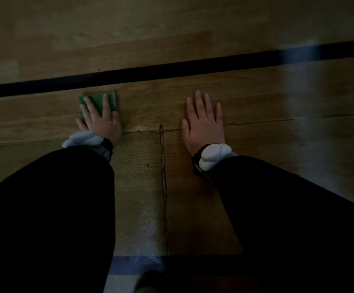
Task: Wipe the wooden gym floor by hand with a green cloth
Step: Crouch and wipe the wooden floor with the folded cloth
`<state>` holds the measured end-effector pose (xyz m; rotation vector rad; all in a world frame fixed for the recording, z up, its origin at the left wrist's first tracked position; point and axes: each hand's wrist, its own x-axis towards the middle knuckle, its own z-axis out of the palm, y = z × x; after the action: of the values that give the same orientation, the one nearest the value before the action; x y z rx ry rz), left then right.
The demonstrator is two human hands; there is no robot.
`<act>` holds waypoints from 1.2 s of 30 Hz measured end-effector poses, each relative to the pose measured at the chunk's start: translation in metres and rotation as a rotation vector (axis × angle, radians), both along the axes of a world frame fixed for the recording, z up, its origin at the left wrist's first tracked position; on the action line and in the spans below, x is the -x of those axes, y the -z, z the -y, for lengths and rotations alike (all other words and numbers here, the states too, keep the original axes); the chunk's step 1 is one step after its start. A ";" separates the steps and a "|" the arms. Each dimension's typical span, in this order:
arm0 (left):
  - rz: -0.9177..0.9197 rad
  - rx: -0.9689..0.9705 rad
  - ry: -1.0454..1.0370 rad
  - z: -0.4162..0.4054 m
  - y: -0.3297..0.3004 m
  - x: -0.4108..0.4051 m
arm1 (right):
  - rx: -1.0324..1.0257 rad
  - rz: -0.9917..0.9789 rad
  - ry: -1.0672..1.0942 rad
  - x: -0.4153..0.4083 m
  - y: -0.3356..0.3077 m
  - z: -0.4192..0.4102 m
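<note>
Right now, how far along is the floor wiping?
Done: unclear; the dim wooden floor shows no clear wiped patch. In hand: the left hand presses the green cloth flat just below the black line, while the right hand rests flat on bare boards. Left: apparently most of the floor in view.

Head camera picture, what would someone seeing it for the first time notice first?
Probably the folded green cloth, the one bright colour on the dim brown wooden plank floor, pressed flat under the left hand just below the long black painted line that crosses the frame. Next, the right hand, spread bare on the boards at centre right, and the white wrist devices above black sleeves.
</note>
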<state>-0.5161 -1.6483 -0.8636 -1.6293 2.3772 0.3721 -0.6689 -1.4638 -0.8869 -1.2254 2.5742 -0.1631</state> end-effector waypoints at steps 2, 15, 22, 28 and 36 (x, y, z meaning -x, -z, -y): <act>-0.005 0.011 0.025 -0.009 0.000 0.007 | -0.001 -0.001 0.002 0.000 -0.001 0.001; 0.046 0.043 0.673 -0.107 0.007 0.012 | -0.055 -0.009 0.024 -0.003 -0.004 0.004; 0.022 0.099 0.916 -0.101 0.011 -0.009 | -0.054 -0.003 0.027 -0.002 -0.005 0.005; 0.105 0.002 0.909 -0.069 0.003 -0.016 | -0.091 0.021 0.017 0.002 -0.007 0.003; 0.168 -0.136 0.319 -0.005 -0.022 -0.046 | -0.207 0.159 -0.031 0.012 -0.024 0.007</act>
<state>-0.4705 -1.6437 -0.8412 -1.1496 2.3727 0.3130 -0.6804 -1.4712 -0.8627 -1.1282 2.3673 0.0127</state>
